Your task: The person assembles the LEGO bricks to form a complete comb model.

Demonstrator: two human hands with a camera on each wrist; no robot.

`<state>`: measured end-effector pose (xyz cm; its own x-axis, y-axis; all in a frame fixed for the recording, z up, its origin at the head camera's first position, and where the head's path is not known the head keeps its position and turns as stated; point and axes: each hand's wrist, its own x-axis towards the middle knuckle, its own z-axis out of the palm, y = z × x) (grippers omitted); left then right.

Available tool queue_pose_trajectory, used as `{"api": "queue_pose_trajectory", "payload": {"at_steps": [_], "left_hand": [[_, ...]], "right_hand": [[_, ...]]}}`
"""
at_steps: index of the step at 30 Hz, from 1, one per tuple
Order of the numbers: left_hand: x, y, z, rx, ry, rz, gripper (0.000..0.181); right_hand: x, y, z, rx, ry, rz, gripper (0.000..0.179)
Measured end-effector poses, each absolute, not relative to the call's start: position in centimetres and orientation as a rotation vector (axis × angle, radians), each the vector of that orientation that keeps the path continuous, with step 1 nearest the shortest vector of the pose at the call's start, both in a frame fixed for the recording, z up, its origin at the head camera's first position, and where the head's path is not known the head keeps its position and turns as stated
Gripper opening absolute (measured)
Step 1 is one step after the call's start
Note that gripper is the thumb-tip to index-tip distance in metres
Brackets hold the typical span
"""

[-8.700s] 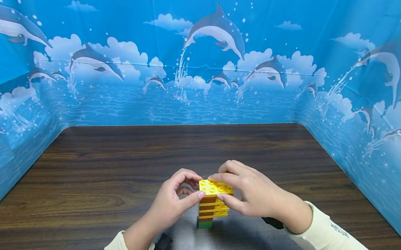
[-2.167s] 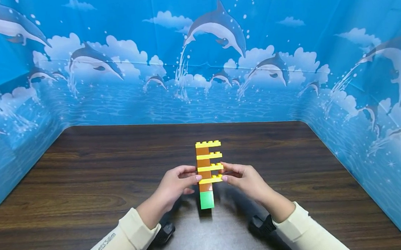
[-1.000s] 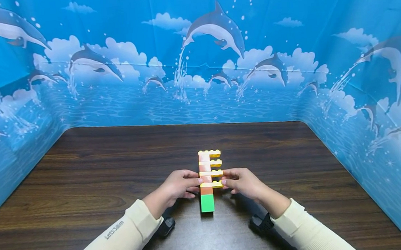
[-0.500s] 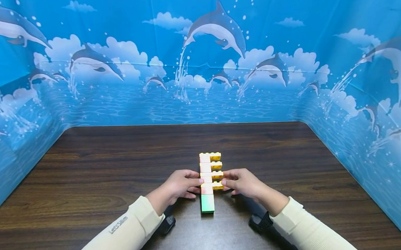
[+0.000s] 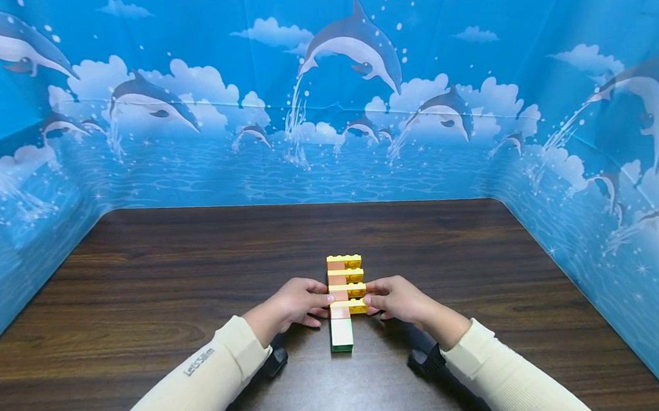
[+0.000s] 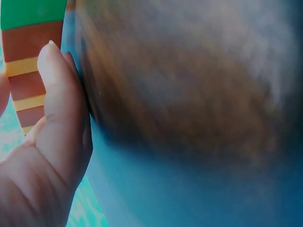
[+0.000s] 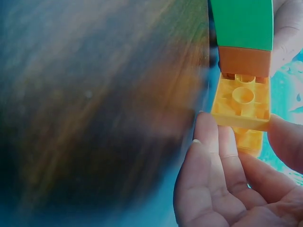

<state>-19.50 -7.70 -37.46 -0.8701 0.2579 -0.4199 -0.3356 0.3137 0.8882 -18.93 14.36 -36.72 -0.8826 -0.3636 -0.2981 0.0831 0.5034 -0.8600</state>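
Note:
Toy building bricks form one stack: a green brick (image 5: pixel 341 333) at the near end, then orange-brown bricks (image 5: pixel 338 296) alternating with yellow bricks (image 5: pixel 355 290) that jut out to the right like comb teeth. The stack leans far back, its far end pointing away from me, low over the table. My left hand (image 5: pixel 299 303) pinches its left side, thumb on the front face, as the left wrist view also shows. On the other side, my right hand (image 5: pixel 397 300) pinches the ends of the lower yellow bricks; their hollow undersides show in the right wrist view.
The dark wood-grain table (image 5: pixel 195 267) reaches back to a blue dolphin-print curtain (image 5: pixel 216 163) that encloses it on the back and both sides. Black wrist devices (image 5: pixel 427 360) sit under both cream sleeves (image 5: pixel 226 368).
Earlier, both hands were at the top yellow brick of the stack. Since then they have moved down its sides, and the stack has tipped backward, slightly more in the last half second.

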Motion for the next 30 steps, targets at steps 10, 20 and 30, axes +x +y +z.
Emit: {"api": "queue_pose_trajectory", "payload": {"at_steps": [10, 20, 30], "left_hand": [[-19.58, -7.44, -37.37, -0.072, 2.125, 1.499, 0.045], [-19.85, -6.96, -37.37, -0.055, 2.191, 1.419, 0.046], [-19.58, -6.81, -37.26, -0.056, 2.189, 1.424, 0.043]], "right_hand": [[-18.91, 14.24, -36.82, -0.204, 2.314, -1.325, 0.04], [-18.79, 13.65, -36.16, -0.174, 2.371, -1.248, 0.036], [-18.92, 14.06, -36.58, -0.173, 2.37, -1.219, 0.035]]}}
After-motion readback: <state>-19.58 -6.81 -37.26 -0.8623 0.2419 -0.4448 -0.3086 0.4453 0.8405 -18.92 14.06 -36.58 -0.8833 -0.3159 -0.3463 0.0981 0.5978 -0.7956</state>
